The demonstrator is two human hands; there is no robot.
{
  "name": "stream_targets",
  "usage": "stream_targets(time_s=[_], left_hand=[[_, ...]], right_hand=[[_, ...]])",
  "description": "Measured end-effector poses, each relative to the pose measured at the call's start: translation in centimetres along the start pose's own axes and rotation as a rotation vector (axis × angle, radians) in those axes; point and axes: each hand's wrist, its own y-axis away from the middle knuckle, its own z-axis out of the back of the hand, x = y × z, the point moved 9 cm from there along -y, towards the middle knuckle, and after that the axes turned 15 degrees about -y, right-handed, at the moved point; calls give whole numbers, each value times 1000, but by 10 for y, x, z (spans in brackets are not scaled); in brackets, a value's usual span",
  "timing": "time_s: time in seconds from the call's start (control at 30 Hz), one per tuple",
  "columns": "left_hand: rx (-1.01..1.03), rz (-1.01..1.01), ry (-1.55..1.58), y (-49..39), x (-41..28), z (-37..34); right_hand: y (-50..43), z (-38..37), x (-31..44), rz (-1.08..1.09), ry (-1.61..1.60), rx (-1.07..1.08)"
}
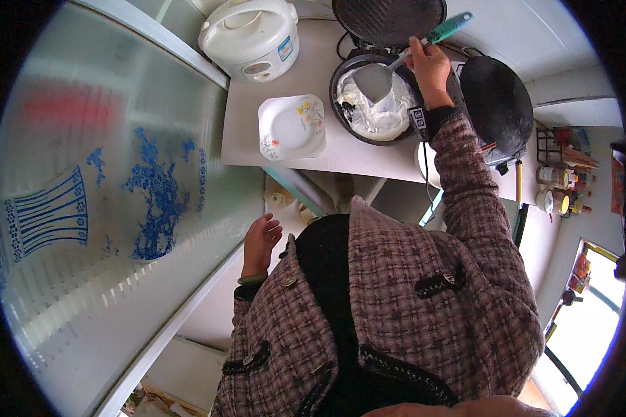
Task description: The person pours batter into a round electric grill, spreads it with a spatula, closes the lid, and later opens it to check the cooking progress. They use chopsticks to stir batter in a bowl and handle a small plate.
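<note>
My right hand (432, 69) grips a spatula with a green handle (448, 28). Its grey metal blade (374, 81) rests on a pale, soft, spread-out layer of food (386, 117) in the round black pan of an electric griddle (339, 112). The griddle's ridged lid (391, 21) stands raised behind the pan. My left hand (261, 242) hangs beside my body, near the glass panel, with nothing in it and its fingers loosely apart. A white squarish plate with flower decoration (292, 127) sits on the table left of the griddle.
A white rice cooker (253, 41) occupies the table's back left. Right of the griddle is a large dark round pan or lid (495, 104), with faint steam. A frosted glass panel (109, 198) runs along my left. Several jars (553, 177) stand far right. A cord (426, 172) hangs over the table edge.
</note>
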Motion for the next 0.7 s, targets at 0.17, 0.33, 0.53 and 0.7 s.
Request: stream_targets(time_s=[0.17,0.33,0.53,0.7], left_hand=[[5,5,-25,-3,-5,-1],[25,14,-62,-4,-10,-2],[49,-4,-126,-10,-17,-4],[55,21,-132,-13,-23,-5]], right_hand=[[25,17,-23,-134,-234,-168],[57,37,-40,-233,-434,-238],[97,54,-38,-275,-557,-172],[126,45,-24,-286,-536,17]])
